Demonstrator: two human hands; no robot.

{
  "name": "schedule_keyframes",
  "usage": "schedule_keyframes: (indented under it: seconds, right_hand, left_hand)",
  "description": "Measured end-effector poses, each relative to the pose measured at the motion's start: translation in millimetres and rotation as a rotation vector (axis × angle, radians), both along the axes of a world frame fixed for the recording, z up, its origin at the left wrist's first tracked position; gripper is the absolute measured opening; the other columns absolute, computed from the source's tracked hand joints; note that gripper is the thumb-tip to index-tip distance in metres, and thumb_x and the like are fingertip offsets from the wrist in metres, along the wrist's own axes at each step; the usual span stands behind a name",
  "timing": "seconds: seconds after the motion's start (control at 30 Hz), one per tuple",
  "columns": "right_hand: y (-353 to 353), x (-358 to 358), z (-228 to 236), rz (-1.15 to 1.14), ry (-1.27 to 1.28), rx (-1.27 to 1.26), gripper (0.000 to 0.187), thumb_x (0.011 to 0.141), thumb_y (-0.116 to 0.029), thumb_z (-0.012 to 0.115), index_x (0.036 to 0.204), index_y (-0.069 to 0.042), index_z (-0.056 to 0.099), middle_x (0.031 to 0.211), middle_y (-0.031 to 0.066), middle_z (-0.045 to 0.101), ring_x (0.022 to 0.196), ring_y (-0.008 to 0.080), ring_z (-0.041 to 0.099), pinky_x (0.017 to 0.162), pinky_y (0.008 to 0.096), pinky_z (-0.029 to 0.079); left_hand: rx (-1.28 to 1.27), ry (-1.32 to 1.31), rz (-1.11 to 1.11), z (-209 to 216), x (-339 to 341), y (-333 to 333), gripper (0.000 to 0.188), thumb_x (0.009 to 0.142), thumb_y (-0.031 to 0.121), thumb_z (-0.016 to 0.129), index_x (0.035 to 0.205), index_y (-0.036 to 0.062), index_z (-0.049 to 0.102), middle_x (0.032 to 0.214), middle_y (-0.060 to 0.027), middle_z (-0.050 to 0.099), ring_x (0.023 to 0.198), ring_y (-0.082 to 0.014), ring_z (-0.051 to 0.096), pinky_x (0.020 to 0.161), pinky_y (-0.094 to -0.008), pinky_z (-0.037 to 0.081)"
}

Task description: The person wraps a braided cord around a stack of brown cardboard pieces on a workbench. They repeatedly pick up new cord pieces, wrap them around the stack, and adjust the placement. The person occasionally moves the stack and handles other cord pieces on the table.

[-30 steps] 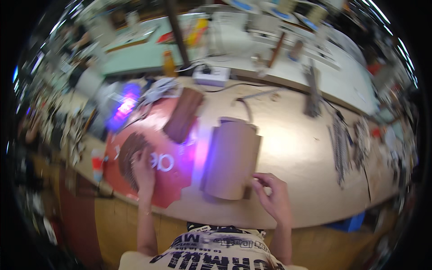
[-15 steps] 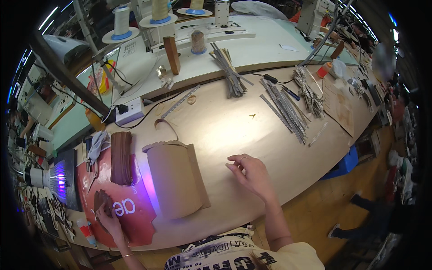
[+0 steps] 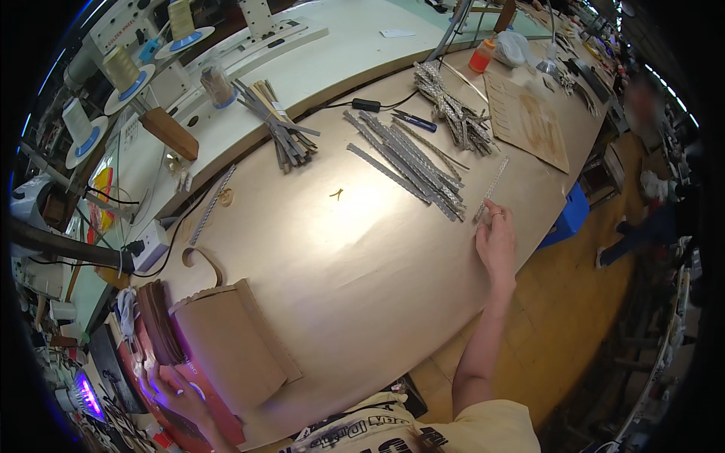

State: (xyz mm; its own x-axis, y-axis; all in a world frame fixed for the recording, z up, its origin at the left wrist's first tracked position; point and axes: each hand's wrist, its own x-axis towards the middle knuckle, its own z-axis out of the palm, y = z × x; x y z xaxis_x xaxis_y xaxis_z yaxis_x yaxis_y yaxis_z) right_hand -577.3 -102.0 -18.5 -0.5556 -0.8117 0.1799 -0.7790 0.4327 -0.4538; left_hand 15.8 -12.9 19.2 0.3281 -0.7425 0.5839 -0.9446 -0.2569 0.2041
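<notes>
My right hand (image 3: 496,240) is at the right side of the table, its fingertips closed on a thin pale braided strip (image 3: 495,181) that lies just right of a bundle of grey braided strips (image 3: 408,162). At the lower left my left hand (image 3: 181,400) rests over a red sheet (image 3: 223,415), fingers stretched apart under purple light. Just beyond those fingers stands a stack of brown leather-like strips (image 3: 160,325). A tan curved panel with a scalloped edge (image 3: 230,347) lies to the right of the left hand.
A purple-lit lamp (image 3: 89,396) stands at the left edge. Farther back are a bunch of grey strips (image 3: 283,128), a wooden block (image 3: 170,134), thread spools (image 3: 121,68) and a power strip (image 3: 151,245). A cutter (image 3: 414,121) and an orange bottle (image 3: 481,55) lie to the right.
The view has turned right. My right hand has moved right, from the middle of the table to the pale strip. My left hand has let go of brown pieces and opened.
</notes>
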Motion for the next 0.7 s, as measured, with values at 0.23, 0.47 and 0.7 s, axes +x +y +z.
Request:
schedule_keyframes:
  seconds: [0.23,0.47,0.7]
  right_hand:
    - [-0.3,-14.9,-8.1,0.153,0.126,-0.068,0.023,0.091,-0.015,0.063,0.112,-0.006,0.067,0.118,0.0108,0.058,0.109,0.0289,0.056,0.091,0.0420,0.047]
    - [4.2,21.1,31.1,0.061,-0.369,-0.473,0.022,0.095,-0.019,0.062,0.099,0.001,0.069,0.099,0.0073,0.069,0.086,0.0160,0.063,0.074,0.0278,0.049]
    - [25.3,134.3,94.1,0.390,-1.269,-0.214,0.026,0.096,-0.019,0.060,0.099,0.005,0.071,0.084,0.0119,0.072,0.070,0.0113,0.066,0.061,0.0233,0.052]
  left_hand:
    - [0.023,0.152,-0.002,6.0,-23.9,-11.5,0.029,0.095,0.013,0.062,0.122,0.0018,0.059,0.132,-0.0173,0.053,0.125,-0.0307,0.049,0.107,-0.0416,0.037]
    - [-0.123,0.472,-0.034,14.2,-12.4,11.0,0.027,0.098,0.009,0.057,0.123,-0.0008,0.058,0.129,-0.0126,0.057,0.110,-0.0173,0.055,0.090,-0.0309,0.046]
    - [-0.194,0.631,-0.255,47.9,-70.3,18.0,0.018,0.093,0.006,0.058,0.107,-0.0037,0.063,0.113,-0.0136,0.063,0.111,-0.0237,0.058,0.100,-0.0365,0.044]
